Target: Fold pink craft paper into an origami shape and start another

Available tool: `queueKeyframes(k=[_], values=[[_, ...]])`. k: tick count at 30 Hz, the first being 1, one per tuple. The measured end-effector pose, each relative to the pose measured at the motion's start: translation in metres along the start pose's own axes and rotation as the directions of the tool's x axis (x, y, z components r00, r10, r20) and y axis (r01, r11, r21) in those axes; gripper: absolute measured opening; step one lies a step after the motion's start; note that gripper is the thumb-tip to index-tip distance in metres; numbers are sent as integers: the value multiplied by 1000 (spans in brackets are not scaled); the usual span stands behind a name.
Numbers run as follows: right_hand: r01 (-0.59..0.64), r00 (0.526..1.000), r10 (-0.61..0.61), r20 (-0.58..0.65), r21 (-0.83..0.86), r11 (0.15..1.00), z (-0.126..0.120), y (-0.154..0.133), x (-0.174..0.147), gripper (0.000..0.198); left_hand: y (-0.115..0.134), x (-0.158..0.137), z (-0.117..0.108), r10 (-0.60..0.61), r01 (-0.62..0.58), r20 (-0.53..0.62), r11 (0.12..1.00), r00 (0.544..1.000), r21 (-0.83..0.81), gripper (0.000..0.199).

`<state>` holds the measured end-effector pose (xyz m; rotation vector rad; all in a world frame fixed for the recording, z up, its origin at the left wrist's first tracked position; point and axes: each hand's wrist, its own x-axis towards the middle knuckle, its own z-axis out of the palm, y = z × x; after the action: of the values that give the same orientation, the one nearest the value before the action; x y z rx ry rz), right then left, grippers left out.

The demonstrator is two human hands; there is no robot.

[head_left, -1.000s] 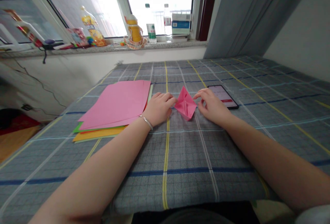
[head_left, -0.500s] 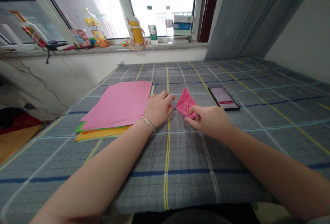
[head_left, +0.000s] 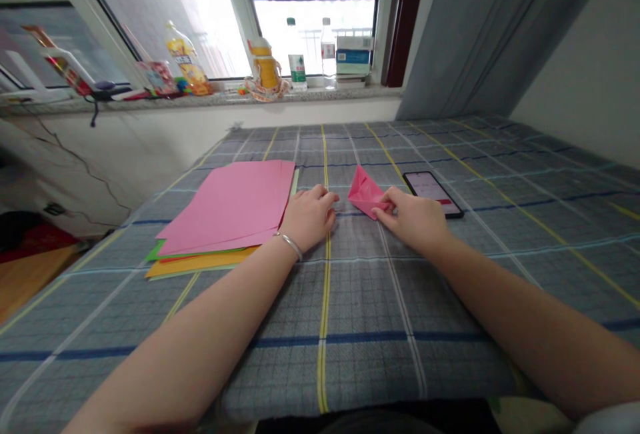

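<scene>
Between thumb and fingers, my right hand point(head_left: 413, 215) pinches the near right corner of a folded pink paper point(head_left: 364, 193). The folded piece has a pointed far tip and raised sides. My left hand point(head_left: 311, 213) is left of it, apart from the folded paper, with fingers loosely curved and nothing visible in them. Beside that hand lies a stack of coloured paper, with pink sheets point(head_left: 233, 204) on top and orange sheets point(head_left: 200, 262) and a green edge showing beneath. A silver bracelet point(head_left: 290, 246) circles my left wrist.
A phone point(head_left: 433, 194) with a lit screen lies just beyond my right hand. The checked cloth point(head_left: 370, 301) covers the table. On the windowsill stand a yellow drink bottle point(head_left: 187, 61), a yellow cup point(head_left: 267, 69), clear bottles point(head_left: 328, 54) and boxes point(head_left: 353, 57).
My right hand has moved a little up and right, turning and tilting the folded pink paper. The left hand has barely moved.
</scene>
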<state>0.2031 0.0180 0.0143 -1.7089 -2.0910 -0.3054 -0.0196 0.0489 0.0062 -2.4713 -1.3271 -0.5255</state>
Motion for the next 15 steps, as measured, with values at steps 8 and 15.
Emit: queueKeyframes(k=[8,15], values=[[-38,993,20,117,149,988,4,4,0,58,28,1,2,21,-25,-19,975,1000,-220,50],[-103,988,79,136,178,979,2,4,0,40,39,3,9,55,-61,-33,974,998,-220,33]])
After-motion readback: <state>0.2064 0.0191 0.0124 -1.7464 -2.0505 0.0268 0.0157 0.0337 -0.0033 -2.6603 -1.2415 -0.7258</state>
